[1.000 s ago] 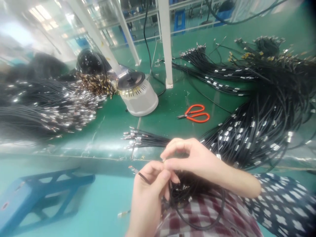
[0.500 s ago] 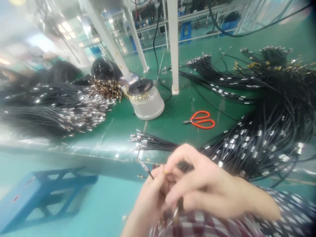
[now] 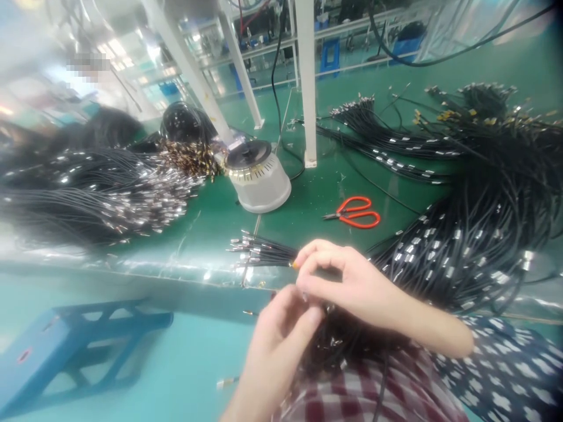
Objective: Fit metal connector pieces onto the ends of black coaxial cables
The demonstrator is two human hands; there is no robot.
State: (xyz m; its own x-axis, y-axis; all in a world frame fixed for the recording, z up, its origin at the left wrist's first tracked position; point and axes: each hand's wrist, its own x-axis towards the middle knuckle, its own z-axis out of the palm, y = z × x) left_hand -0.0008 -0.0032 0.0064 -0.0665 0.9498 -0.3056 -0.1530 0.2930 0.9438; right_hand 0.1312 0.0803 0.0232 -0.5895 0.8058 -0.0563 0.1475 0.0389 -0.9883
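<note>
My left hand [image 3: 281, 331] is closed, thumb and fingers bent together over my lap. A small silver tip [image 3: 304, 296] shows at its fingertips; most of what it grips is hidden. Just above it and to the right, my right hand [image 3: 352, 284] has its fingers curled in a pinch. At its fingertips is a small yellow piece [image 3: 294, 265], too small to name. Under both hands, a bundle of black cables [image 3: 338, 337] with metal ends lies across my lap. Behind the right hand, more cables with metal tips [image 3: 259, 252] lie at the table edge.
Red-handled scissors [image 3: 358, 212] lie on the green table [image 3: 303, 223]. A white round device [image 3: 264, 187] with a black top stands beside a white post [image 3: 310, 88]. Cable heaps lie left [image 3: 132, 193] and right [image 3: 461, 234]. A blue stool [image 3: 39, 351] stands on the floor at left.
My right hand has risen away from the left, carrying the yellow piece upward. The left hand has turned, and the cable end that stuck out above it no longer shows there.
</note>
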